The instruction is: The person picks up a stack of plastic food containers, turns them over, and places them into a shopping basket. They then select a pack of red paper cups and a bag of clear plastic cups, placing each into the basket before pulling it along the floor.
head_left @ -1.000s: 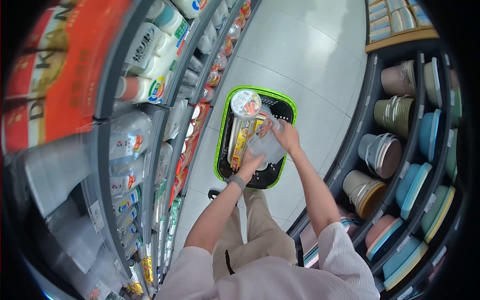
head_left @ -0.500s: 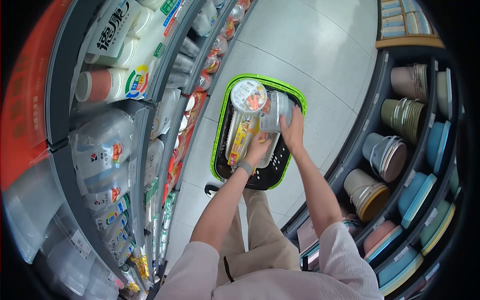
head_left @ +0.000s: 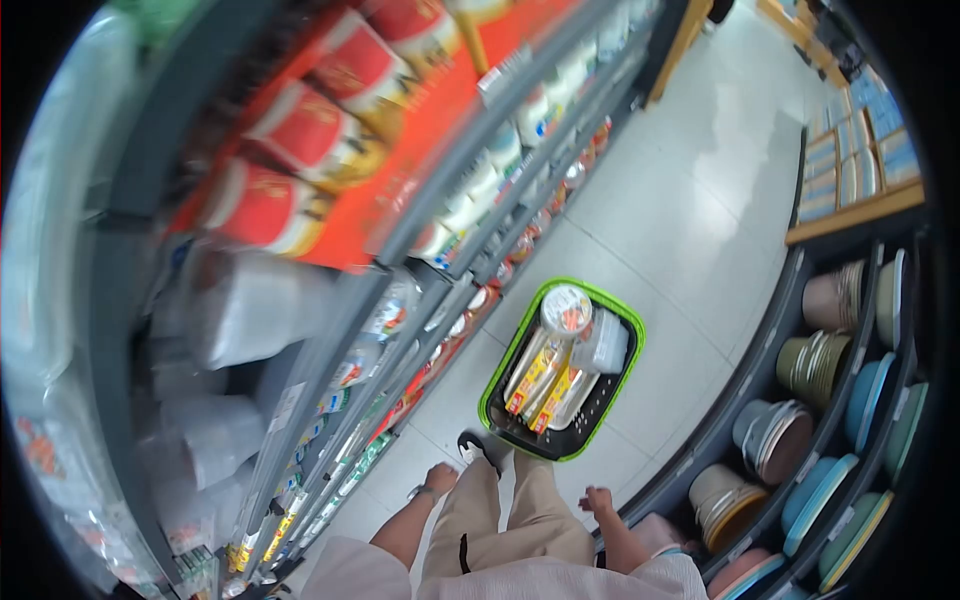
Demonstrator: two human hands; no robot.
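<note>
A black shopping basket with a green rim stands on the floor in front of my feet. Inside it are a round clear-lidded tub, a stack of clear plastic containers and two long yellow boxes, with pale trays partly hidden beneath. Both hands are apart from the basket. My left hand, a grey band at its wrist, hangs beside my left thigh, its fingers loosely curled around nothing visible. Beside my right thigh, my right hand has its fingers slightly bent and apart, holding nothing.
Shelves of red-and-white paper cups and blurred clear containers line the left side. On the right, a curved shelf holds buckets and stacked basins. A tiled aisle floor runs between them toward a wooden-edged display.
Both hands have let go of the basket's contents and drawn back to my sides. Two yellow boxes now show in the basket. The view has swung left, with the basket appearing farther away.
</note>
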